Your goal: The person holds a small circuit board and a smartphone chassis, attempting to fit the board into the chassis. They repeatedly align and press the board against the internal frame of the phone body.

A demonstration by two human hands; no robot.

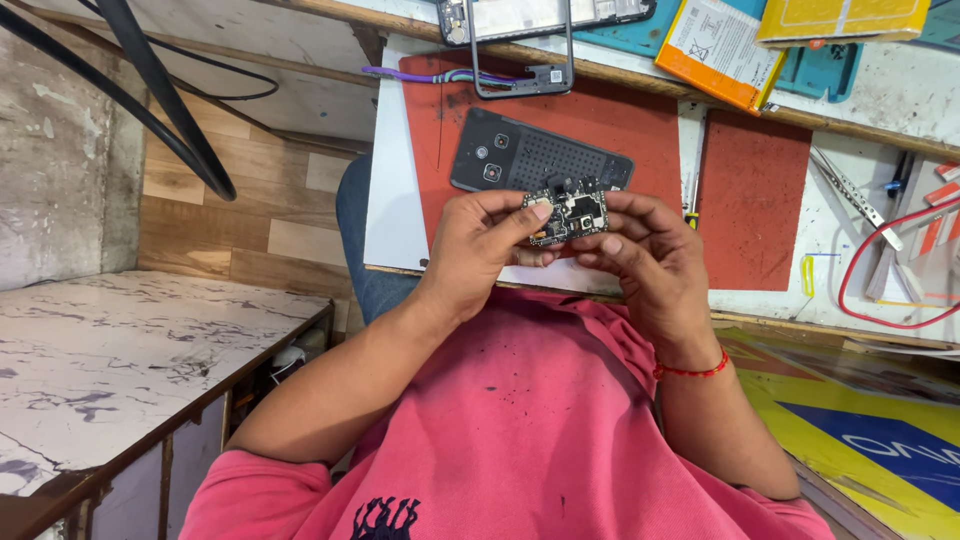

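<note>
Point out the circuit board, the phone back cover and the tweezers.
circuit board [566, 215], head view, centre of the board
phone back cover [540, 158], head view, its dotted middle
tweezers [848, 190], head view, mid-shaft

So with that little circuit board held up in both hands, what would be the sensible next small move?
Probably lower the small dark circuit board toward the black phone body lying on the red mat just beyond it; both hands, left hand and right hand, pinch its edges above the bench.

White worktop [395, 180] with two red mats [752, 200] lies beyond the hands. Wood-look plank floor [230, 215] sits to one side of them, with a rough grey wall [60, 170] and a marble-patterned table [120, 360]. Even, bright light.
</note>
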